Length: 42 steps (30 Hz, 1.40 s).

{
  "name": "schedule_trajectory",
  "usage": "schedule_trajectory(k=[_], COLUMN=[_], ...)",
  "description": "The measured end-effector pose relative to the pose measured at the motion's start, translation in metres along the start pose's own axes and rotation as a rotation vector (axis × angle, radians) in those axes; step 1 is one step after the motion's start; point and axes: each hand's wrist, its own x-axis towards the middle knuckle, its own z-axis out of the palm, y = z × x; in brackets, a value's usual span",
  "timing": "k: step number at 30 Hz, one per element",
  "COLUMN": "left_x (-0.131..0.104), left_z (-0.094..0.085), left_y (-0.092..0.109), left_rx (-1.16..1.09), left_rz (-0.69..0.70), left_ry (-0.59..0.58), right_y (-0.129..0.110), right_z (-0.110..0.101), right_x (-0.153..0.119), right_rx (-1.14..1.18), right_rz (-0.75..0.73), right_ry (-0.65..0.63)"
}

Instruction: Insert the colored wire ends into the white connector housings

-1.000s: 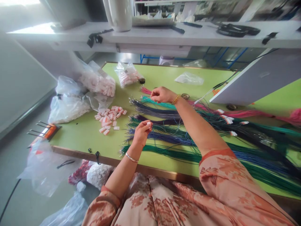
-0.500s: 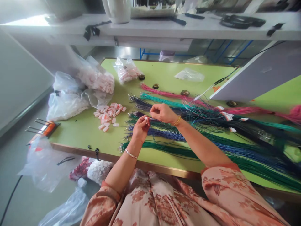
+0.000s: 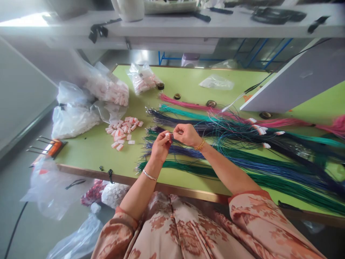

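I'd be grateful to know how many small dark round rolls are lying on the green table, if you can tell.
4 visible: one beside the far bag of connectors, one by the pink wire tips, one further right along the pink wires, one beneath the white board's edge. Others may be hidden.

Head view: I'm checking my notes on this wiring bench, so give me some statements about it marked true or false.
1. The left hand pinches a small white connector. True.
2. The right hand rests on the pink wires. False: it is raised next to the left hand, over the purple and blue bundles.
3. Loose connectors lie in a pile on the green table. True.
4. The wire bundles are all one colour. False: pink, teal, purple, blue and green.
5. Plastic bags sit at the table's far left. True.
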Motion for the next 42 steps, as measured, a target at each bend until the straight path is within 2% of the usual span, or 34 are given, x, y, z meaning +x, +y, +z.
schedule_trajectory(k=[9,17,21,24,34,38,40,42], left_x=[-0.003,0.001,0.000,0.000,-0.002,-0.001,0.001,0.002], left_z=[0.002,-0.001,-0.001,0.000,0.002,0.004,0.003,0.002], left_y=[-0.004,-0.011,-0.010,-0.008,-0.013,-0.010,-0.007,-0.006], left_rx=[0.113,0.150,0.230,0.187,0.283,0.203,0.167,0.151], left_rz=[0.088,0.057,0.099,0.107,0.141,0.098,0.083,0.070], left_ry=[0.036,0.122,0.155,0.137,0.160,0.151,0.145,0.134], right_y=[0.010,0.015,0.020,0.022,0.027,0.022,0.019,0.022], right_z=[0.007,0.018,0.019,0.016,0.025,0.009,-0.007,-0.025], right_x=[-0.005,-0.009,-0.007,-0.008,-0.012,-0.010,0.003,0.026], right_rx=[0.044,-0.295,-0.201,-0.133,-0.285,-0.188,-0.145,-0.143], right_rz=[-0.005,-0.223,-0.177,-0.184,-0.187,-0.200,-0.202,-0.181], right_ry=[-0.013,0.029,-0.008,-0.011,0.031,-0.040,-0.059,0.000])
